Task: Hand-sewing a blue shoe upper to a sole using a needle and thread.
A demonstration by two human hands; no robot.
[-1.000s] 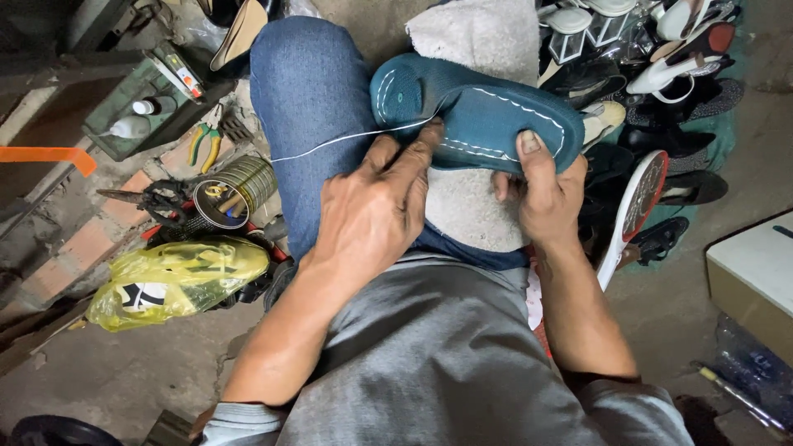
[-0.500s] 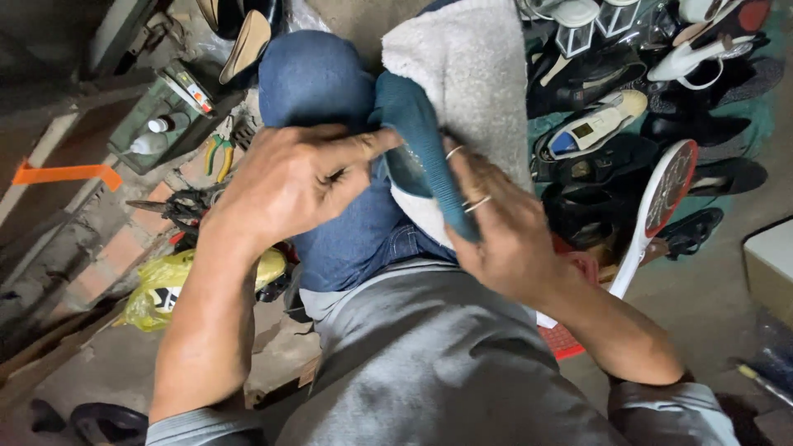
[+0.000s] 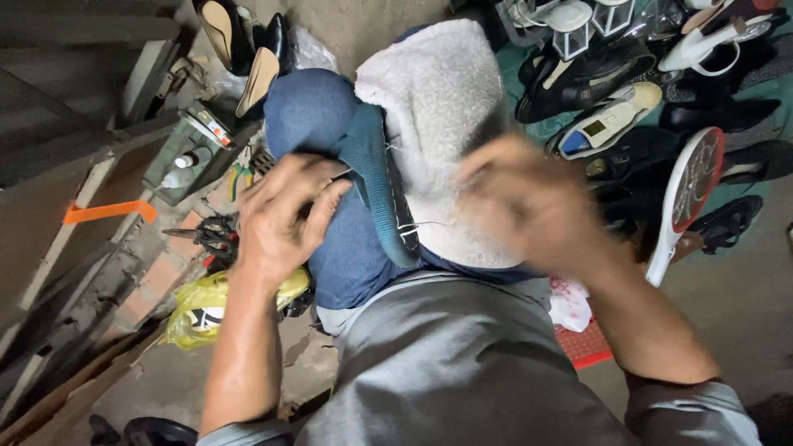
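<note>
2 hands at work in the head view: left hand (image 3: 285,219) now clamps 1 teal shoe sole (image 3: 376,177) turned on edge against the knee, right hand (image 3: 529,202) has come off it, blurred mid-pull, grip unclear, beside 1 grey towel (image 3: 434,99), so stitching continues.

A crumpled yellow plastic bag (image 3: 211,307) is seen on the brick floor. Above it, black-handled scissors (image 3: 211,235) are laid, and farther up a green tray (image 3: 194,153) with small bottles is set. Beige high-heeled shoes (image 3: 239,49) are stood beyond the tray. Far right of the bag, a white racket-shaped swatter (image 3: 690,194) is leant among dark shoes (image 3: 578,74).
</note>
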